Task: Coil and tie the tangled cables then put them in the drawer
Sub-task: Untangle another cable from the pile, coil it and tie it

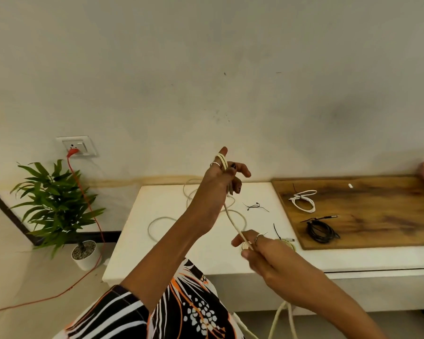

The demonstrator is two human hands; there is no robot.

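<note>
One cream cable gripped by both hands; two coiled cables aside.

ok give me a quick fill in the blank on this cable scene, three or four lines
1. The left hand has the cream cable wrapped around its ____.
2. The coiled black cable lies on the ____ board.
3. The orange cord plugs into the wall ____.
4. The right hand pinches the ____ cable.

Missing words: fingers; wooden; socket; cream

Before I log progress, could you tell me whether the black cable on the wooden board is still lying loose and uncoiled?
No, the black cable lies wound in a coil on the wooden board.
</note>
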